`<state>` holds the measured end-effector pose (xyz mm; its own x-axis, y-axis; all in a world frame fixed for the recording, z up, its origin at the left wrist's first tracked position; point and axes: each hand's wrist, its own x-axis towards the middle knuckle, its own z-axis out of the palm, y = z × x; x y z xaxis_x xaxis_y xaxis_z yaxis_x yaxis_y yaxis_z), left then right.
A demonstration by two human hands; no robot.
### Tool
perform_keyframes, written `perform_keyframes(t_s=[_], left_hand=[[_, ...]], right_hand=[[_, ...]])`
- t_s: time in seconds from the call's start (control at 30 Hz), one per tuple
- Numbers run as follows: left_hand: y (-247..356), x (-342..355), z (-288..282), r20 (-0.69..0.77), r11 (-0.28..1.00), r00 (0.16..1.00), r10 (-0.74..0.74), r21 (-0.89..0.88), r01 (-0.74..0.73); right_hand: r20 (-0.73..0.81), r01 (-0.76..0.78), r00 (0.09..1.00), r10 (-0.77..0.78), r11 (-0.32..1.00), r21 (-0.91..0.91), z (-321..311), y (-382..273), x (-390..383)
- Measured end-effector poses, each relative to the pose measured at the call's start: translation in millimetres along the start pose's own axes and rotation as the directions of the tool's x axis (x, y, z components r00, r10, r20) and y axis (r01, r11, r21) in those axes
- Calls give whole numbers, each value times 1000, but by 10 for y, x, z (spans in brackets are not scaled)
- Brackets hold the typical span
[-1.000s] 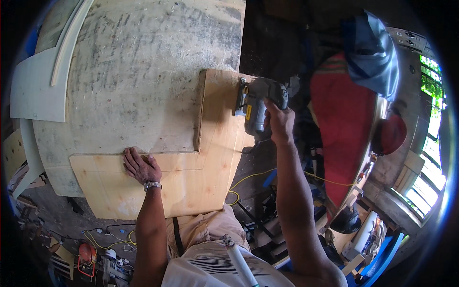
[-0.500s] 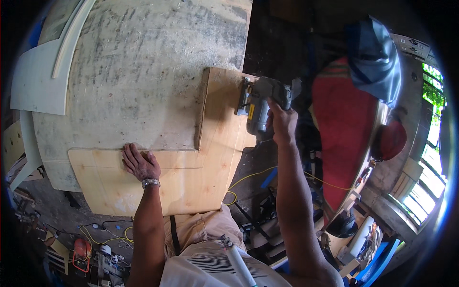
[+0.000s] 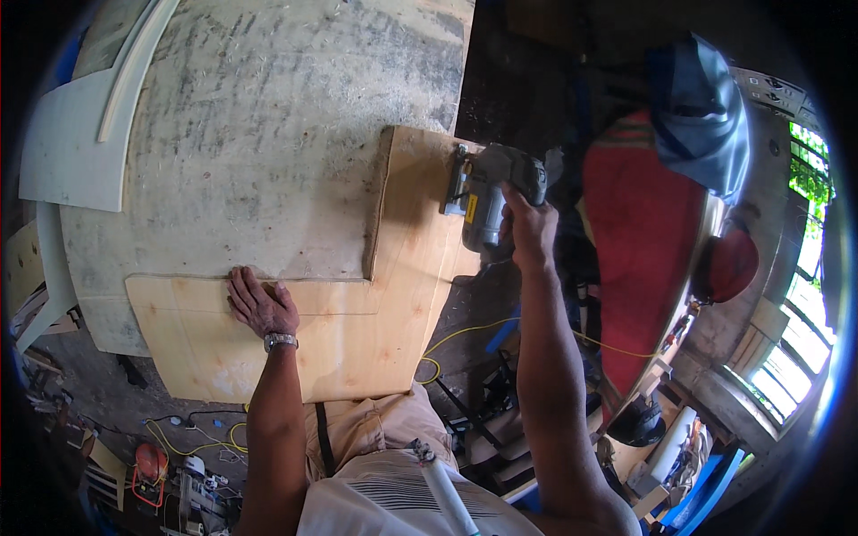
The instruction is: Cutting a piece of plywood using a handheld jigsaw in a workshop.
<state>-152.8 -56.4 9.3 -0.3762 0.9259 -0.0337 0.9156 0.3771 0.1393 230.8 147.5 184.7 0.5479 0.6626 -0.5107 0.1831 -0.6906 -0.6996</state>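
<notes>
An L-shaped sheet of light plywood (image 3: 340, 348) lies on a larger, worn board, its near edge against my lap. My left hand (image 3: 261, 306) rests flat on the plywood by its inner long edge, fingers spread and holding nothing. A thin line runs across the sheet beside that hand. In my right hand (image 3: 533, 223) is the handle of a grey jigsaw (image 3: 490, 201), gripped from the right. Its shoe sits on the right edge of the plywood's far arm. The blade is hidden, so I cannot tell whether it is in the wood.
The worn board (image 3: 259, 161) carries dust and chips. White panel pieces (image 3: 76, 147) lie at its left. A red surface (image 3: 639, 259) with blue cloth (image 3: 702, 116) stands at right. A yellow cord (image 3: 447, 344) trails below the plywood, and tools (image 3: 152, 464) litter the floor lower left.
</notes>
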Motion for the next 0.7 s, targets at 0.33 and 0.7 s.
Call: perform_keyframes(t_s=[0.33, 0.7], left_hand=[[-22, -11, 11, 0, 1000, 1000, 2, 1, -2], [-27, -6, 23, -19, 1000, 1000, 7, -30, -8]], right_hand=[[4, 12, 1000, -12, 1000, 12, 8, 9, 26], [13, 7, 1000, -7, 1000, 3, -1, -10, 27]])
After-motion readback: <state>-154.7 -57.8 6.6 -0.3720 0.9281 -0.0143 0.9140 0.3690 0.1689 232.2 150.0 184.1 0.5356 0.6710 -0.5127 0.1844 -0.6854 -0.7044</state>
